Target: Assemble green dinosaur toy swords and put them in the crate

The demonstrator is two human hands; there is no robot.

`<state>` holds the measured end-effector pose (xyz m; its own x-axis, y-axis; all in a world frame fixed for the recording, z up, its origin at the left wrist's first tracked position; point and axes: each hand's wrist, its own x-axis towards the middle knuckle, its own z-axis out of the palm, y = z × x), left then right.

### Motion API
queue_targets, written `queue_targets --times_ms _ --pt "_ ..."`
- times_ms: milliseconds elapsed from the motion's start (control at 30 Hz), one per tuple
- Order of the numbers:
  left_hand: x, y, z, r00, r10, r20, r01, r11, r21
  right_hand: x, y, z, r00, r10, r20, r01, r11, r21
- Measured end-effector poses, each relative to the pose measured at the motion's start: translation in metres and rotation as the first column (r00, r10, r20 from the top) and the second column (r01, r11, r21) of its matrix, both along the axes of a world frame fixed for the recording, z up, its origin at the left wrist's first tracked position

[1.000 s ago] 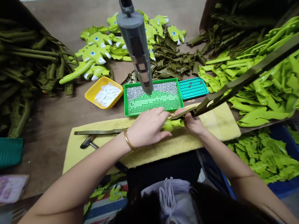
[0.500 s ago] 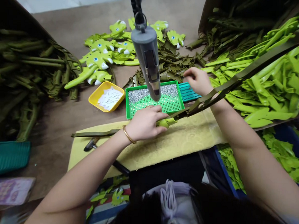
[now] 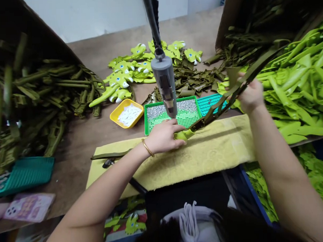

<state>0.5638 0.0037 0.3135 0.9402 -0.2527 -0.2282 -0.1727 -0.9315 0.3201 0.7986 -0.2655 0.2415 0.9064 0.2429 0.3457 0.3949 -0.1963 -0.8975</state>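
My left hand (image 3: 166,136) is closed around the lime-green end (image 3: 184,135) of a long plastic toy part. From it, an olive-green strip (image 3: 216,106) runs up to the right. My right hand (image 3: 252,95) is behind the strip, its fingers closed on a small olive plastic piece (image 3: 232,78), partly hidden by the strip. A grey electric screwdriver (image 3: 164,85) hangs just above my left hand, tip down. Behind that hand lies a green perforated tray (image 3: 186,116) of small silvery screws.
A yellow dish (image 3: 114,115) holds small white pieces. Beside the screw tray is a teal tray (image 3: 210,103). Lime dragon-like heads (image 3: 122,67) and olive pieces (image 3: 192,79) are piled behind. A hammer (image 3: 137,185) lies on the yellow cloth (image 3: 163,174). Lime parts (image 3: 293,98) heap at right.
My right hand has moved right and up from beside the teal tray and now has a small olive piece. My left hand keeps its hold. The view has shifted.
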Motion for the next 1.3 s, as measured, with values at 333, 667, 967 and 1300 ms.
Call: queue_targets --times_ms 333,667,967,1300 --pt "0.034 -0.003 -0.005 0.995 0.026 -0.092 -0.019 0.997 0.078 -0.144 0.022 0.029 0.746 0.431 -0.507 -0.503 0.865 -0.004" --pt "0.035 -0.015 -0.002 0.996 0.024 -0.084 -0.015 0.994 0.104 -0.148 0.051 0.028 0.958 0.283 0.032 -0.251 0.892 -0.375" --pt "0.039 -0.021 -0.004 0.996 0.016 -0.092 -0.006 0.993 0.118 -0.156 0.053 0.004 0.940 0.304 0.154 -0.210 0.872 -0.442" --pt "0.018 -0.023 0.005 0.998 -0.056 -0.007 0.056 0.997 0.055 -0.201 0.053 -0.011 0.948 -0.196 0.252 0.255 0.940 -0.228"
